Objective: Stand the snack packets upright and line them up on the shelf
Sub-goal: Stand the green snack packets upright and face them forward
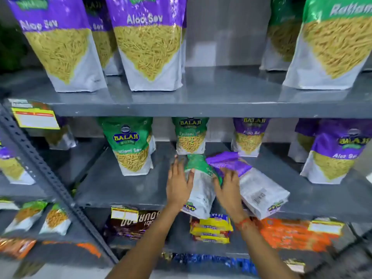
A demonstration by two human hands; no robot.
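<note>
Left hand [178, 185] flat against green packet [201, 190], right hand [228, 187] between packets, grip unclear, purple packet [259, 190] partly hidden

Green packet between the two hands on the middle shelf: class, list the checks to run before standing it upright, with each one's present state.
1. Left hand on the green packet: ok, palm against its side.
2. Right hand on it: ok, at the other side.
3. Firm grip: cannot tell, image blurred.
4. Packet upright: not ok, lying back-side up, overhanging the shelf edge.
5. Purple packet clear: not ok, lying flat alongside, touching.
6. Free space to its left: ok.
</note>
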